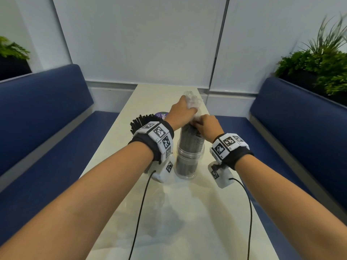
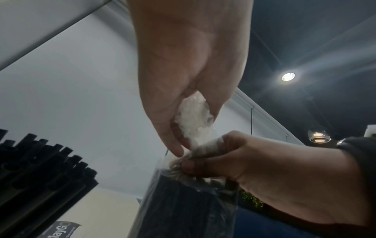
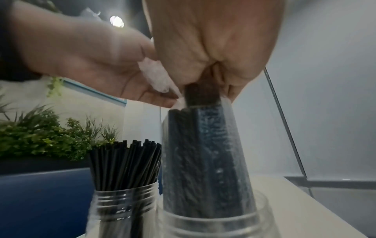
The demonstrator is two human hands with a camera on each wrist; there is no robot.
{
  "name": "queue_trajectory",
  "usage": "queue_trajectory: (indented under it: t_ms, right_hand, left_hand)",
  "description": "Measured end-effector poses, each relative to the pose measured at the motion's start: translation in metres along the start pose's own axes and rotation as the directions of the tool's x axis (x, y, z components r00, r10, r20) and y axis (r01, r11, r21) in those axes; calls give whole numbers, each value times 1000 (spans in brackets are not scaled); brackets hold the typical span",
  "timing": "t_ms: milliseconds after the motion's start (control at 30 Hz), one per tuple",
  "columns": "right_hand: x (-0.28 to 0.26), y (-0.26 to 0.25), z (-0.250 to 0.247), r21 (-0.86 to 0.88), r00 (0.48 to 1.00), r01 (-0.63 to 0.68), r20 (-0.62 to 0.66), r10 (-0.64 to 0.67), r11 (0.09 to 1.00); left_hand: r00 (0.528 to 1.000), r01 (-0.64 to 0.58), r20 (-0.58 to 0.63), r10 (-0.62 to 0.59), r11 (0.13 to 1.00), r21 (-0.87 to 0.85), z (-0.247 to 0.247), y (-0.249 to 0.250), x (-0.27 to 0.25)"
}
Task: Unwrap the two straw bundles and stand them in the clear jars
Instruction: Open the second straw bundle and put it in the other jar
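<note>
The wrapped straw bundle (image 1: 190, 147) stands in the near jar (image 1: 189, 162); right hand (image 1: 208, 124) pinches its top, left hand (image 1: 180, 111) at 11 o'clock clenches bunched wrap (image 1: 191, 102); loose straws (image 3: 126, 164) fill the jar (image 3: 122, 207) at 9 o'clock

1. The right hand (image 3: 213, 48) comes down from the top and holds the top of a straw bundle (image 3: 205, 153).
2. The bundle is black straws inside a clear wrap (image 3: 227, 128). It stands up in a clear jar (image 3: 213, 225).
3. The left hand (image 3: 91, 61) reaches in from the left. It grips a bunch of crumpled white wrap (image 3: 156, 77) beside the right hand.
4. A second jar (image 3: 122, 204) stands just left of the first one. It is full of loose black straws (image 3: 126, 164) that fan out at the top.
5. Both jars stand on a pale table (image 3: 295, 209).
6. Green plants (image 3: 40, 136) and a blue seat (image 3: 40, 201) are behind, on the left.
</note>
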State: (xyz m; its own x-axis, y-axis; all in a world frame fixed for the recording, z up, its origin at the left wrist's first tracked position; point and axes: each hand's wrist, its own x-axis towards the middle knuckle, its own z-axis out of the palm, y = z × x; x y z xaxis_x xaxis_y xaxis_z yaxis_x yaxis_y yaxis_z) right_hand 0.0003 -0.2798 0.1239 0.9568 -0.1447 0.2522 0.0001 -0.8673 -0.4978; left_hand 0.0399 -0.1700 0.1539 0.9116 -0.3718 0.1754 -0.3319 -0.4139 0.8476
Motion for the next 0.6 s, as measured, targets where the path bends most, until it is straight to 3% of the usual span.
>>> queue_trajectory:
  t_ms: [100,200,267,333,400,533,600]
  right_hand:
    - [0,-1,1,43,996,-50,-69,52,998]
    - [-1,2,-1,185,996,-60,-53,71,981]
    - [-5,0,-4,305,994,-60,103,30,950]
    - [-10,-2,-9,356,955,-66,293,-44,932]
    - [-13,-3,-15,363,939,-47,333,-83,931]
    - [-6,8,-9,266,991,31,117,-64,964]
    - [0,10,-3,233,1000,8,4,-9,973]
  left_hand:
    - [991,-62,122,56,997,47,0,6,-3]
    - [980,-79,197,31,967,241,-2,4,-1]
    - [985,-86,170,26,932,352,-5,0,1]
    - [994,-78,106,41,923,376,-9,-3,3]
    - [999,-36,21,32,955,295,-12,-3,1]
    - [999,-27,-29,32,986,164,-7,0,0]
    - [999,-35,-15,38,991,129,-3,2,0]
